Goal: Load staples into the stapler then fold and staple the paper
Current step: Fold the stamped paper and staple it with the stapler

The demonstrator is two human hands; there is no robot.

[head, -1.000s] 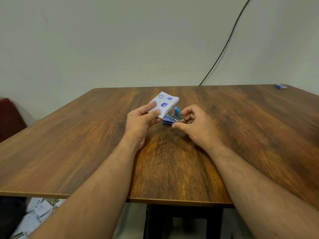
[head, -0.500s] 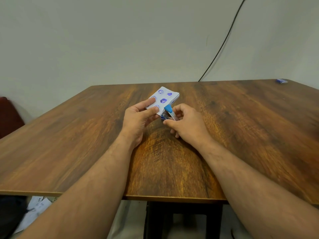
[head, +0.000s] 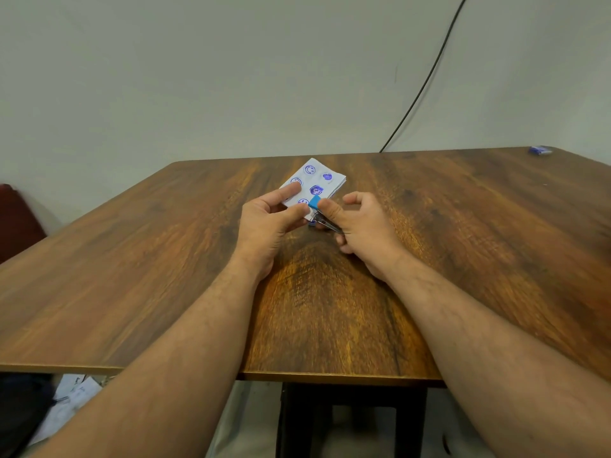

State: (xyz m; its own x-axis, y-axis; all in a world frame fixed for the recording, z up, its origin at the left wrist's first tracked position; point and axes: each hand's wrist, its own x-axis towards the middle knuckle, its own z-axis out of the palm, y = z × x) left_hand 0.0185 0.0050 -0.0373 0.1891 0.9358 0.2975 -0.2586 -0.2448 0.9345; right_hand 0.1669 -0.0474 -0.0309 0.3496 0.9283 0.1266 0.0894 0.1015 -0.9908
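Both forearms reach forward over the near edge of the bench (head: 165,259), bare, converging toward the middle of the wooden top.

Left hand (head: 267,223): back of hand up, wrist straight. Index finger extended along the near left part of the folded paper (head: 314,181), thumb pressed against the paper's near corner; the paper is pinched between them. Remaining fingers curl under and are hidden.

Folded paper: white, several layers thick at its right edge, printed with blue-purple smiley marks. It sits slightly past the bench's middle, far end pointing away; whether that end rests on the wood or is lifted cannot be told.

Right hand (head: 360,226): turned thumb-up, fingers curled. Thumb lies on top of the stapler (head: 319,213), just behind its blue cap; lower fingers wrap beneath, so the stapler is gripped. Index finger is bent above, clear of the tool.

Stapler: small, metal body, blue tip, set at the paper's near corner, touching the left thumb.

Small blue object (head: 540,150) at the far right corner of the bench. Black cable (head: 426,77) runs down the wall.
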